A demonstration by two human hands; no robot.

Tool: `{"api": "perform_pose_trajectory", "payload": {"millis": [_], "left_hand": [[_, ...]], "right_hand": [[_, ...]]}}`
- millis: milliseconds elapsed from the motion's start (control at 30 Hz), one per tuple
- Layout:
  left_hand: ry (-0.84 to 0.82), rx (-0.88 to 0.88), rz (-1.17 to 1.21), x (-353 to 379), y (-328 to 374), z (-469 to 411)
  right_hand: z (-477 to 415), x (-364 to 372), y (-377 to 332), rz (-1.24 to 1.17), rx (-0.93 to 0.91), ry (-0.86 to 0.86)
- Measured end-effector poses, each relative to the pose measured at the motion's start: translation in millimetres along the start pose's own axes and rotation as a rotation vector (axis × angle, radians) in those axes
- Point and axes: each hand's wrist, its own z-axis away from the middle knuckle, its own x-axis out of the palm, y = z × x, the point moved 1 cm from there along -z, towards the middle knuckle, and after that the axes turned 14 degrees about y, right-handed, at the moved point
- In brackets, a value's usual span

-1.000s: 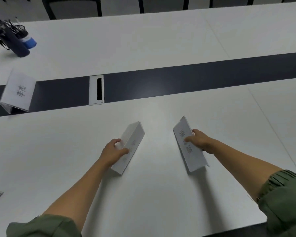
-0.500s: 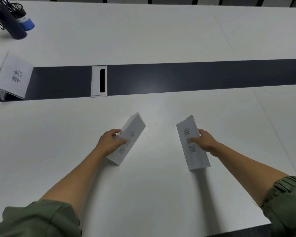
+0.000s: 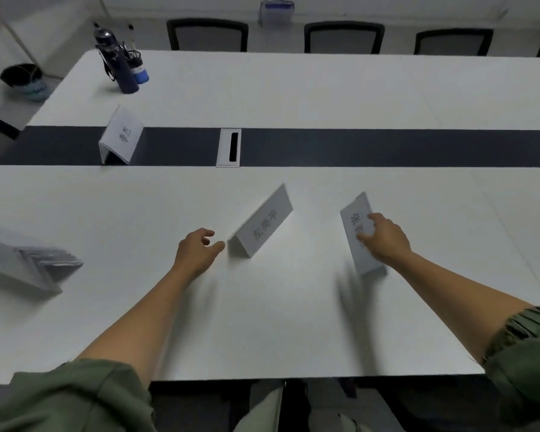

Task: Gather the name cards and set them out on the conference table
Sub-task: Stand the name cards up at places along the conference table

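Two white tent-shaped name cards with dark characters stand on the white conference table (image 3: 293,322). The middle card (image 3: 264,227) stands free, angled up to the right. My left hand (image 3: 197,252) hovers just left of it with loosely curled fingers, holding nothing. My right hand (image 3: 384,240) grips the right card (image 3: 357,227), thumb on its printed face, fingers behind. A third name card (image 3: 121,135) stands on the dark centre strip at the left. A stack of several more cards (image 3: 25,263) lies at the left edge.
A cable port (image 3: 229,147) sits in the dark strip (image 3: 387,148). A dark bottle (image 3: 119,65) and a blue-capped container stand at the far left corner. Several chairs (image 3: 343,37) line the far side. A bin (image 3: 24,77) is on the floor, left.
My left hand has let go of the middle card, which now stands by itself. My right hand still holds its card. The view has tilted up and shows more of the room.
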Motion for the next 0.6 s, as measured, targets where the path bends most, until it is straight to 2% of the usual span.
{"api": "perform_pose_trajectory", "payload": {"millis": [100, 300, 600], "left_hand": [[0.017, -0.012, -0.026, -28, -30, 50], [0.022, -0.052, -0.081, -79, -79, 104], [0.012, -0.062, -0.21, -129, -136, 68]], "right_hand": [[57, 10, -14, -0.033, -0.074, -0.028], [133, 36, -41, -0.072, -0.106, -0.18], [132, 67, -112, -0.19, -0.002, -0.206]]}}
